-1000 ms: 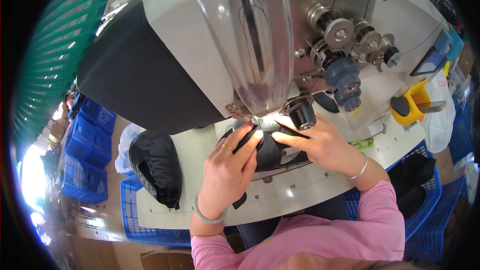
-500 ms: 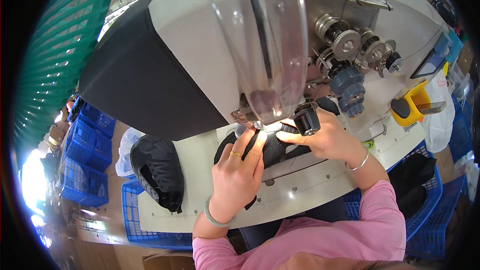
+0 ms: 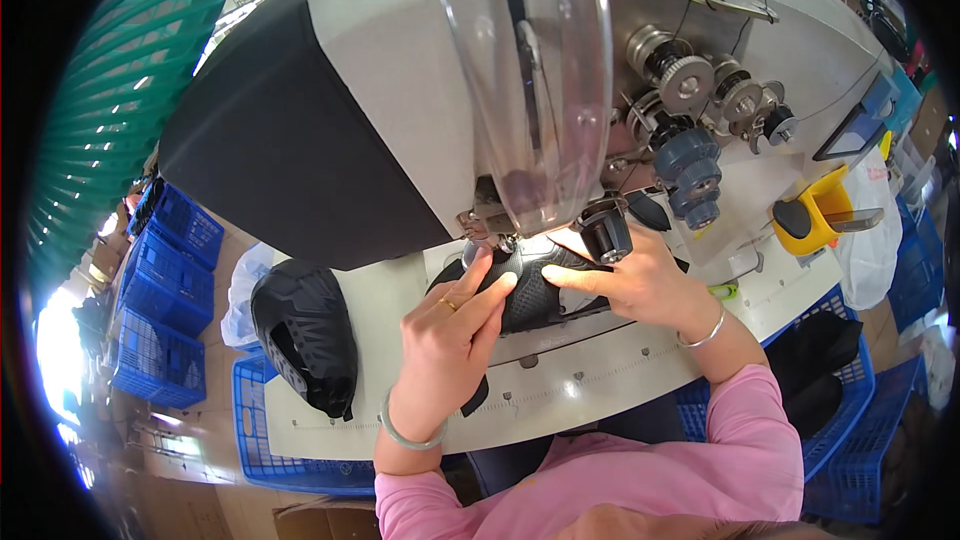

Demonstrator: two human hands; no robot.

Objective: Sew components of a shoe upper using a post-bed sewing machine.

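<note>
A black shoe upper (image 3: 528,302) with a textured mesh surface lies under the presser foot of a large white and black sewing machine (image 3: 375,30), lit by a small lamp. My left hand (image 3: 440,340) holds its left side, the index finger reaching close to the needle area and the thumb pressing on top. At the right side of the piece, my right hand (image 3: 645,285) grips it, thumb on top pointing left; its other fingers are partly hidden behind a black knob (image 3: 607,230). A second black shoe upper (image 3: 305,335) rests on the white table (image 3: 395,310), left of my hands.
Thread tension dials (image 3: 690,85) stick out from the machine's front. To the right stand a yellow holder (image 3: 810,210) and a white plastic bag (image 3: 868,250). Blue crates (image 3: 165,300) stack at far left; another crate (image 3: 868,380) with black pieces sits by the table's right edge.
My left hand has drawn slightly left and its fingers have spread on the upper. More of the mesh shows between my hands, and the whole view has shifted a little.
</note>
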